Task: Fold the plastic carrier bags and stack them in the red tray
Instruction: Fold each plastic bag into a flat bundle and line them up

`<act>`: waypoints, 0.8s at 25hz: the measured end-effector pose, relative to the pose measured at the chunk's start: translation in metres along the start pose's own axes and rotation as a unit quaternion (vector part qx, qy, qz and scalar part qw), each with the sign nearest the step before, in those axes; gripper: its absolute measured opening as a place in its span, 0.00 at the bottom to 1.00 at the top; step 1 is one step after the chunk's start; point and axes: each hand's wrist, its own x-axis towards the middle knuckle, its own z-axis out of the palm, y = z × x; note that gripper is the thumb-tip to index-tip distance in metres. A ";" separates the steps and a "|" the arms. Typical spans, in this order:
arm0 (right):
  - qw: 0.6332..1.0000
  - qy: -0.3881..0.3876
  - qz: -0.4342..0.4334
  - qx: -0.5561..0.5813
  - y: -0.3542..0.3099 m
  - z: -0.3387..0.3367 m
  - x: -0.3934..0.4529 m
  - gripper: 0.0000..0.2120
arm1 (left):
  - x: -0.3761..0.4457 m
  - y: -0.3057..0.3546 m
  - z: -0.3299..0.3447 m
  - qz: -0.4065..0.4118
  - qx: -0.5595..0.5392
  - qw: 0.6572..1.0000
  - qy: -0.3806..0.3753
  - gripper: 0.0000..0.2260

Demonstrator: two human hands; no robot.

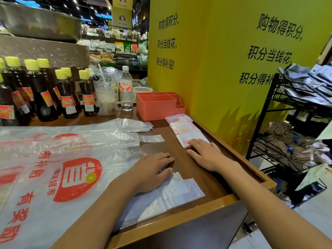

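Translucent plastic carrier bags (53, 168) with red print lie flat in a pile over the left of the wooden counter. My left hand (152, 169) rests flat with straight fingers on the handle end of the top bag. Three folded bags (181, 128) lie in a row along the counter's right edge. On the nearest folded bag (185, 141) my right hand (206, 153) presses, fingers straight. The red tray (156, 106) stands at the back of the counter, with several compartments that look empty from here.
Dark sauce bottles (45, 94) with yellow caps line the back left. A water bottle (126, 90) and a bagged drink cup (106, 99) stand beside the tray. A yellow wall (215, 60) is behind. A black rack (287, 132) with cloth stands on the right.
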 end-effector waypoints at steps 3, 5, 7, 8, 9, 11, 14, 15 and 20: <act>1.000 0.014 0.008 0.026 0.006 0.004 0.008 0.27 | -0.002 0.004 -0.005 -0.009 -0.026 1.000 -0.002 0.24; 0.999 0.024 0.014 0.032 0.007 0.006 0.009 0.26 | -0.004 0.007 -0.008 -0.019 -0.047 0.999 -0.005 0.24; 0.999 0.031 0.018 0.033 0.008 0.006 0.011 0.27 | -0.004 0.008 -0.009 -0.024 -0.059 0.998 -0.009 0.25; 0.999 0.032 0.019 0.033 0.008 0.007 0.011 0.27 | -0.004 0.008 -0.008 -0.025 -0.060 0.998 -0.009 0.25; 0.999 0.034 0.020 0.031 0.008 0.007 0.011 0.27 | -0.004 0.007 -0.007 -0.026 -0.058 0.998 -0.008 0.26; 0.999 0.035 0.024 0.030 0.008 0.007 0.010 0.27 | -0.004 0.005 -0.005 -0.024 -0.045 0.999 -0.006 0.27; 0.998 0.051 0.017 0.034 0.006 0.008 0.007 0.28 | -0.006 0.009 -0.007 -0.012 -0.018 1.000 0.014 0.26; 0.998 0.061 0.009 0.033 0.004 0.009 0.005 0.28 | -0.007 0.012 -0.008 -0.011 -0.002 1.000 0.025 0.24; 0.994 0.087 -0.050 0.041 -0.018 0.005 -0.009 0.27 | -0.021 0.031 -0.016 -0.014 0.139 0.987 0.086 0.25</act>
